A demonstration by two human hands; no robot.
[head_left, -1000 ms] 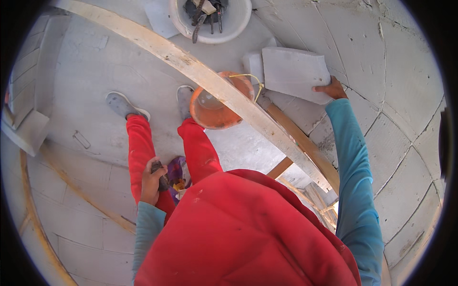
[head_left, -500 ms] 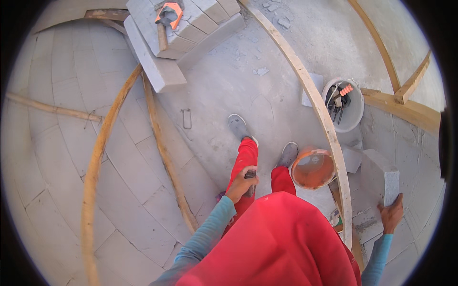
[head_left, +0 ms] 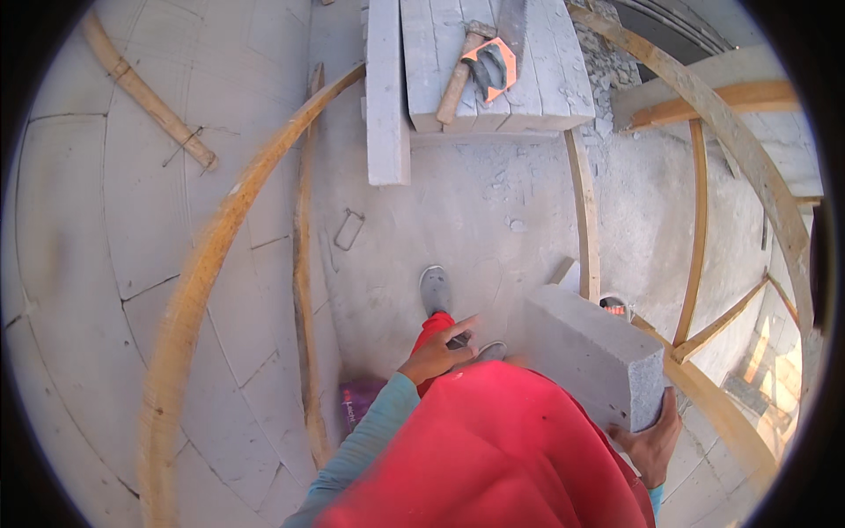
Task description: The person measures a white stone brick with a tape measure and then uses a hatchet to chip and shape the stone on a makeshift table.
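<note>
My right hand (head_left: 650, 440) grips the lower near end of a pale grey block (head_left: 594, 348), held beside my red-clad front. My left hand (head_left: 440, 354) is closed on a small dark object (head_left: 458, 340) that I cannot make out, with one finger raised. It is over my left leg, above a grey shoe (head_left: 436, 286). Ahead, a stack of grey blocks (head_left: 554, 88) carries a hand saw with an orange-edged handle (head_left: 503, 66) and a wooden-handled hammer (head_left: 453, 92); a narrow block (head_left: 385, 106) stands along the stack's left side.
Curved timber strips (head_left: 211, 242) arch at left and right, with a short pole (head_left: 136, 84) on the paved block surface at left. A bent wire (head_left: 348, 231) lies on the floor (head_left: 422, 202). A purple bag (head_left: 359, 400) is by my leg; a bucket (head_left: 614, 308) shows partly behind timber.
The view has swung round to the block stack. My right hand has lifted the block from beside the orange bucket toward my body. A finger of my left hand has straightened.
</note>
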